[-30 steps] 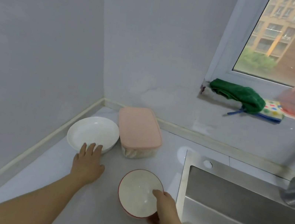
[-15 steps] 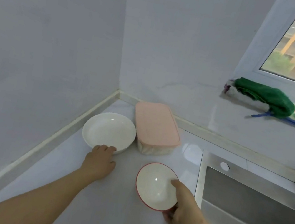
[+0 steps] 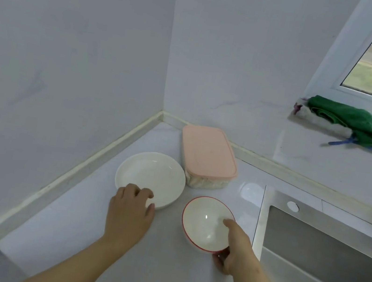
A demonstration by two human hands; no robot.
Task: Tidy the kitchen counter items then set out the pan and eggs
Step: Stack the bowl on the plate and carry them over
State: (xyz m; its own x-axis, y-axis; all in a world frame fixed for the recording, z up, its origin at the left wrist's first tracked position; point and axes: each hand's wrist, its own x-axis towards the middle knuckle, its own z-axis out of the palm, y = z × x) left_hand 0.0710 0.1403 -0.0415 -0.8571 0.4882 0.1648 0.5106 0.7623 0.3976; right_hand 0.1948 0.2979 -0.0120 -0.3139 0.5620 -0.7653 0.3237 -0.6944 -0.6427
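Currently pale counter (image 3: pixel 158 271) beside sink (image 3: pixel 331 263); left hand (image 3: pixel 130 212) grips plate (image 3: pixel 150 174), right hand (image 3: pixel 234 250) pinches bowl (image 3: pixel 203 220).

Single head-worn wide-angle view: looks forward-down into counter (image 3: pixel 80 234) corner from close above; sink (image 3: pixel 322 262) at right edge.

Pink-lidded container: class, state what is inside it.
Through the clear wall of the pink-lidded container something pale shows; what it is cannot be told. Its lid covers the top.

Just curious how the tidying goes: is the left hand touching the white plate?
Touching. The head view shows the left hand with fingers curled over the near rim of the white plate.
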